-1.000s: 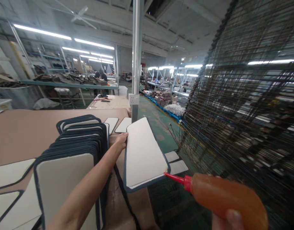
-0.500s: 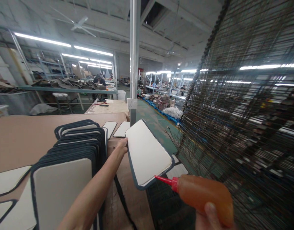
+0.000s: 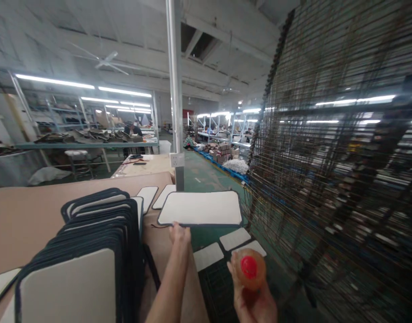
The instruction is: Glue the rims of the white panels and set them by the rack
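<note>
My left hand [image 3: 179, 234] grips the near edge of a white panel with dark trim [image 3: 201, 208], held flat and level beyond the table's right edge. My right hand [image 3: 252, 299] holds an orange squeeze bottle [image 3: 249, 269] with its red nozzle pointing toward the camera, below and to the right of the panel. A row of similar white panels with dark edging [image 3: 91, 242] stands on the brown table [image 3: 34, 206] to my left.
A tall wire drying rack [image 3: 333, 179] fills the right side, close to the panel. More white pieces [image 3: 226, 246] lie on a lower rack shelf below. A metal post [image 3: 175, 94] rises behind the table. People work at distant benches [image 3: 132, 130].
The panel swung from pointing away from me to lying crosswise and level. The bottle moved left, its nozzle turning from the panel's corner toward the camera. My view tilted upward.
</note>
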Tool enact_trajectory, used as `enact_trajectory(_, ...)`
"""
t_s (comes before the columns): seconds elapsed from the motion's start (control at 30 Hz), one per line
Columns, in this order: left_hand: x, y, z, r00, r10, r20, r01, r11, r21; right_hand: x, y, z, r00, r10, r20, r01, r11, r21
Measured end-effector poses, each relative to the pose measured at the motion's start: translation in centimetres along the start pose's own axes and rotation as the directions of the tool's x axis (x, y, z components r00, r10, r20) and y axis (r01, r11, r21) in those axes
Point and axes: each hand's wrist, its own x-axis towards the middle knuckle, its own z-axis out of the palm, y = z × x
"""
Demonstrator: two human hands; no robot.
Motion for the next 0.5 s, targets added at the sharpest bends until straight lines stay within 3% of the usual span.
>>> enact_trajectory(0.1, -3.2, -2.6, 1.3, 0.986, -0.030, -0.165, 0.009, 0.991, -0.131, 0.9, 0.8, 1.3, 0.999, -0.033, 0.028, 0.031, 0.996, 0.083)
enact_trajectory(0.2, -6.3, -4.4, 2.0, 0.979, -0.055, -0.196, 0.012, 0.976, -0.216, 1.7, 0.6, 2.5, 0.990, -0.113, 0.080, 0.109, 0.993, 0.051)
enact_trajectory(0.37, -9.5, -6.0, 1.9, 0.994, -0.063, -0.094, 0.007, 0.865, -0.502, 2.6, -0.8, 1.4, 0.980, -0.169, 0.106, 0.166, 0.986, 0.032)
enact_trajectory(0.5, -10.6, -8.4, 0.5, 0.996, -0.009, 0.093, 0.051, 0.887, -0.459, 3.6, -1.4, 0.0, 0.977, -0.192, 0.088, 0.190, 0.981, 0.033)
